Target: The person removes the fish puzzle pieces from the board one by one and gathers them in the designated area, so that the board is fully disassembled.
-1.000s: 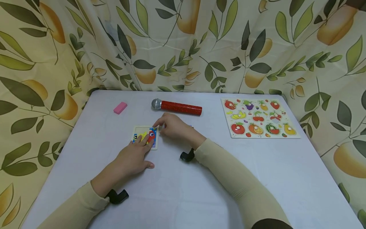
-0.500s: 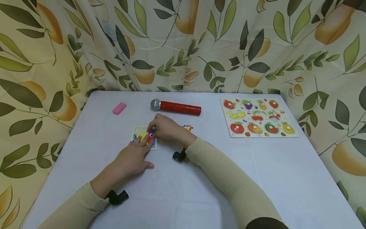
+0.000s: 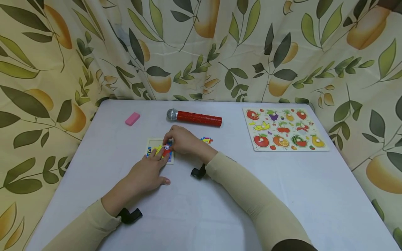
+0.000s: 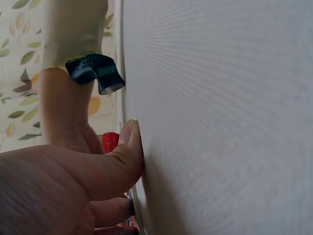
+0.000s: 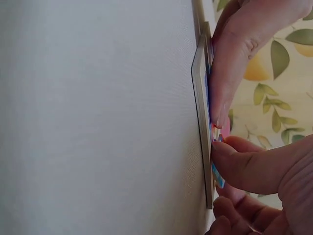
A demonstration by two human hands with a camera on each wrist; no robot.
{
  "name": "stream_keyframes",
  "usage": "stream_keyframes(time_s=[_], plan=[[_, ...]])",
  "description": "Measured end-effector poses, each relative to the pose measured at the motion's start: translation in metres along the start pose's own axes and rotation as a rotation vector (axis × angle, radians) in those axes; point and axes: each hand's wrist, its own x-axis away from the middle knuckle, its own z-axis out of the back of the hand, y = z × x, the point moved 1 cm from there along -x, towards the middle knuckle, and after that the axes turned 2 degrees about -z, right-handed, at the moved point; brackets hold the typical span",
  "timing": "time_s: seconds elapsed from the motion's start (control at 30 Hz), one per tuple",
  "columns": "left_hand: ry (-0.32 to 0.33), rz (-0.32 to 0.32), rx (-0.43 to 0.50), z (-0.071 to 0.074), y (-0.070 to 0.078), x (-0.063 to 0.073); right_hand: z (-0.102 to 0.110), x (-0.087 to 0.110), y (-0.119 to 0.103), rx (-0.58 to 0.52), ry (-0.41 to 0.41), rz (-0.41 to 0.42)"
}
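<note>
A small jigsaw puzzle tray (image 3: pixel 154 141) with a pale frame lies left of the table's middle, partly filled with yellow, blue and red pieces. On those pieces rests my left hand (image 3: pixel 147 173), fingers spread and straight, thumb touching the tablecloth. My right hand (image 3: pixel 186 141) is at the tray's upper right and pinches a puzzle piece (image 5: pixel 218 177) between thumb and fingers. In the right wrist view that piece tilts up from the tray, next to the left fingertips. Beyond the right wrist lies another colourful puzzle piece (image 3: pixel 206 140), partly hidden by the arm.
Behind the hands lies a red toy microphone (image 3: pixel 199 118) with a silver head. A pink block (image 3: pixel 132 119) sits at the back left. The fruit puzzle board (image 3: pixel 273 132) lies at the right on the white tablecloth (image 3: pixel 201 216). A patterned curtain (image 3: pixel 220 52) hangs behind.
My right hand has shifted left onto the tray, and the piece beyond its wrist has come into view. The left hand stays on the pieces.
</note>
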Motion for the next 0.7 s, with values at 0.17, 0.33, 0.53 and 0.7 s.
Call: stream_keyframes(time_s=[0.17,0.33,0.53,0.7], plan=[[0.002,0.0,0.004,0.0001,0.0004,0.0,0.0007,0.0022,-0.0004,0.011,0.005,0.004],[0.0,0.007,0.002,0.0003,0.0003,0.0004,0.0022,0.004,-0.0011,0.01,0.024,-0.035],[0.002,0.004,-0.003,0.0002,-0.0001,0.0006,0.0028,0.004,-0.0015,-0.019,0.051,-0.04],[0.008,-0.011,0.001,-0.0001,-0.0004,0.0008,0.0008,0.0032,-0.002,-0.065,0.066,-0.045]])
